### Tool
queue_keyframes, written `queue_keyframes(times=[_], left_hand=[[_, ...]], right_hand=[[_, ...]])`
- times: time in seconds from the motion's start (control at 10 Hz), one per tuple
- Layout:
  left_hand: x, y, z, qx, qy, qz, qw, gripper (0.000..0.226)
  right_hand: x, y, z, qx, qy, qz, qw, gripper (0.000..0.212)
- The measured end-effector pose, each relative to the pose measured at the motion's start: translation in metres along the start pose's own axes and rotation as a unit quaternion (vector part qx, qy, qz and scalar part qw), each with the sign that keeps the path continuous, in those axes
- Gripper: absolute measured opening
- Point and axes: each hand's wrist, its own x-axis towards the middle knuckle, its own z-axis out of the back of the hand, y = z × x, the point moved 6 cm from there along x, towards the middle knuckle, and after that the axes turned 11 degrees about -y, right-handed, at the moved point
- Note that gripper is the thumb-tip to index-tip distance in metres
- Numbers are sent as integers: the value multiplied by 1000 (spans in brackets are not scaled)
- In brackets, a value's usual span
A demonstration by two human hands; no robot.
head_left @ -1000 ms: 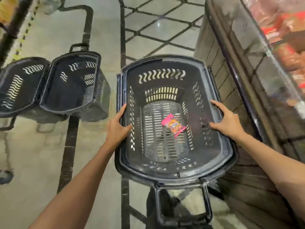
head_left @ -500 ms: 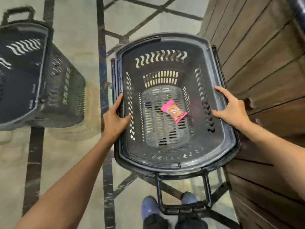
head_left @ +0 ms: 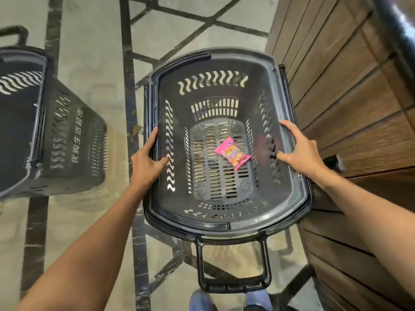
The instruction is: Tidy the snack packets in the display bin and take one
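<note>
Head view: straight down into a dark slotted basket (head_left: pixel 226 225) on a tiled floor (head_left: pixel 94 90).
Left hand (head_left: pixel 146 162): gripping the basket's left rim, thumb inside the wall.
Right hand (head_left: pixel 301 151): gripping the right rim, fingers spread and curled over the edge.
Snack packet (head_left: pixel 232 153): pink, lying flat on the basket's floor, right of centre.
Second basket (head_left: pixel 67 142): left, well apart.
Wooden panelled wall (head_left: pixel 350 97): just beside the basket, right.
</note>
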Motion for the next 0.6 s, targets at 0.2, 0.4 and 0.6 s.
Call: queue_keyframes(times=[0.2, 0.4, 0.6], left_hand=[[-10, 0, 2, -18, -14, -6, 1000, 84], [-21, 9, 6, -23, 9, 2, 1000, 86], [-27, -4, 34, 112, 64, 21, 991, 80]], right_hand=[[-1, 8, 1, -13, 27, 3, 1000, 80], [-2, 22, 1, -99, 94, 38, 990, 84], [-25, 59, 46, -239, 62, 109, 963, 60]])
